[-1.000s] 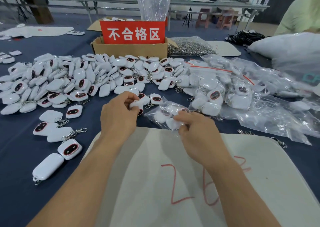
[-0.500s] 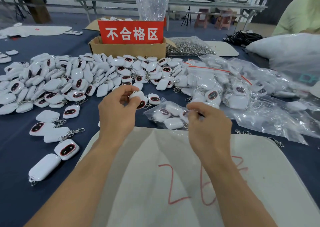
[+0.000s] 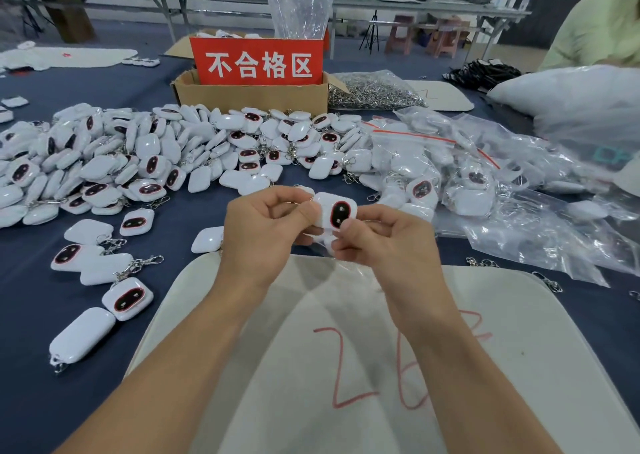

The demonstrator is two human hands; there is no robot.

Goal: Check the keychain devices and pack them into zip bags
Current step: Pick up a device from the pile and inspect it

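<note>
A white keychain device [image 3: 335,213] with a black oval face is raised between my two hands above the table. My left hand [image 3: 263,232] pinches its left edge, and my right hand [image 3: 384,242] pinches its lower right corner. A clear zip bag [image 3: 323,242] holding a few devices lies under my hands, mostly hidden. A large heap of loose white devices [image 3: 138,149] spreads across the blue table to the left. Filled zip bags [image 3: 433,163] are piled to the right.
A white mat [image 3: 242,367] with red numbers lies in front of me. Behind the heap stands a cardboard box [image 3: 249,97] with a red sign [image 3: 258,62], beside a bag of metal clasps [image 3: 374,92]. Loose devices [image 3: 128,298] lie near left. A person in green [image 3: 602,28] is at far right.
My left hand carried a device from the table edge toward the middle and lifted it. My right hand left the bag's opening and now pinches that device too.
</note>
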